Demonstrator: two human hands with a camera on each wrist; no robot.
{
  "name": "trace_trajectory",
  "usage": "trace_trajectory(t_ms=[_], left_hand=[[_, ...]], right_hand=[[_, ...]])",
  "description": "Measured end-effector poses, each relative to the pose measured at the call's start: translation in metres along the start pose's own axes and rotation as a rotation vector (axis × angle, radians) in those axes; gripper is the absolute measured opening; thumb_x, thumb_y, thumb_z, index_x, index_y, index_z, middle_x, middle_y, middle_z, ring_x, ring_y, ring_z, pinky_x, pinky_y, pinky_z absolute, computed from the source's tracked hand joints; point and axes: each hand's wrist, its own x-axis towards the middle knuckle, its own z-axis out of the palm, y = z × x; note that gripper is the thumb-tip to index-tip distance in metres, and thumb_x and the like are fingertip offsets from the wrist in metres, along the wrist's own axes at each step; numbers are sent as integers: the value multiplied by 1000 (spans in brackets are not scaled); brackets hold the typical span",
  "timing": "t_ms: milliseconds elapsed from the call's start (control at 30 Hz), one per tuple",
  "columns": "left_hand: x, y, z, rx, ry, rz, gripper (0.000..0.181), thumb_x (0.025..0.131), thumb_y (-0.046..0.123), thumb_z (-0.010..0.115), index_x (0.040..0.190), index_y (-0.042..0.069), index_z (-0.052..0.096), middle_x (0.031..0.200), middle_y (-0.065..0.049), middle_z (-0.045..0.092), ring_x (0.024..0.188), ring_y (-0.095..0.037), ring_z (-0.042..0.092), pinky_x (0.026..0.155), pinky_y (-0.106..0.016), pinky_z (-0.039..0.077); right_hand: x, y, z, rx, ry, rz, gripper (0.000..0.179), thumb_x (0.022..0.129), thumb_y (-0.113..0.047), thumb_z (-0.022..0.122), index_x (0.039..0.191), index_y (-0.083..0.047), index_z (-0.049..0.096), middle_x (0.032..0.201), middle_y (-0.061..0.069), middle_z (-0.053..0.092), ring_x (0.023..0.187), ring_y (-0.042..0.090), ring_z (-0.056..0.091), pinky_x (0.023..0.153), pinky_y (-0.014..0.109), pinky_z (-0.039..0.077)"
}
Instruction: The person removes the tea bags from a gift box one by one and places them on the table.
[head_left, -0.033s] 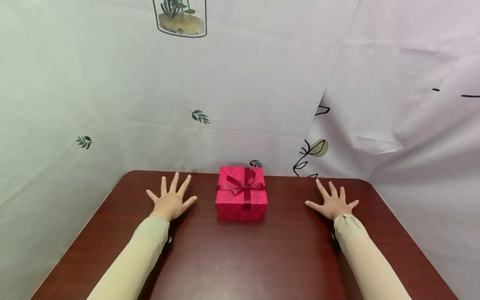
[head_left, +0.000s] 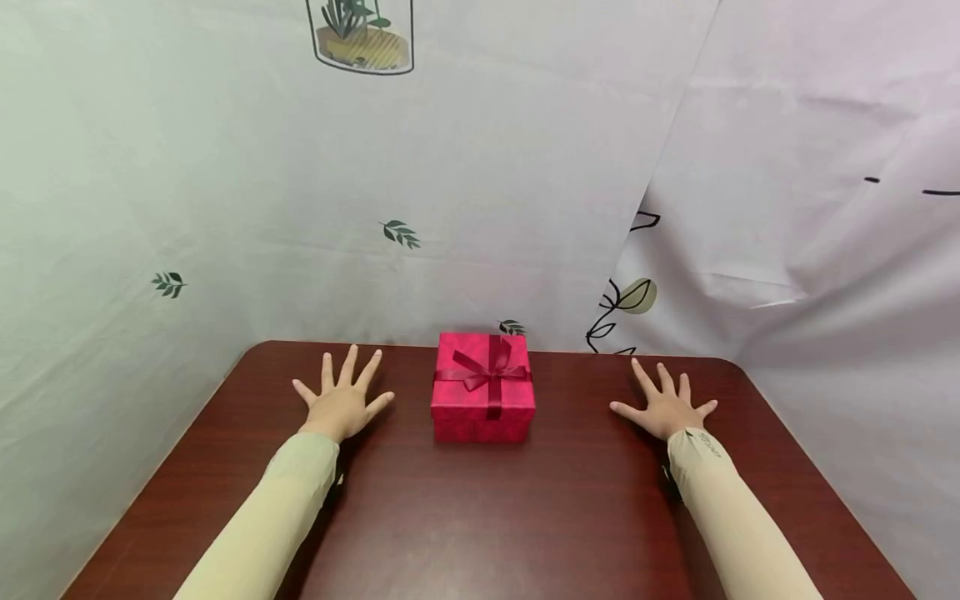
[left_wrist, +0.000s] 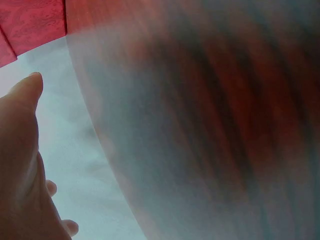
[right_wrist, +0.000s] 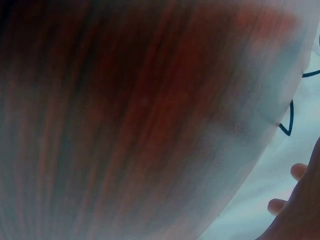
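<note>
A red gift box (head_left: 482,423) with a dark red ribbon (head_left: 493,377) tied in a bow on its lid stands near the far edge of the table. To its left, my left hand (head_left: 337,410) has its fingers spread wide, palm down over the tabletop, apart from the box. My right hand (head_left: 666,408) lies the same way on the right side, farther from the box. Neither hand holds anything. In the left wrist view a corner of the gift box (left_wrist: 35,25) shows beyond the thumb.
The dark reddish-brown wooden table (head_left: 495,517) has rounded far corners. Behind it and along both sides hangs pale cloth (head_left: 480,192) printed with leaves and a jar of plants. A fold in the cloth (head_left: 675,242) runs down at the right.
</note>
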Motion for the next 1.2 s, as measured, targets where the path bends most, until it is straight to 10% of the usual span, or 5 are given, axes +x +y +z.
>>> trace_trajectory(t_ms=[1200], left_hand=[[3,14,-7,-20,-40,-21,86,99,64,47,165,23,8,169,-19,-3,147,-56,-17,94,-89,-12]], right_hand=[[-8,-39,-4,6,5,-59,99,88,-79,51,164,-30,12,166,25,7,147,61,-2,92,92,-6]])
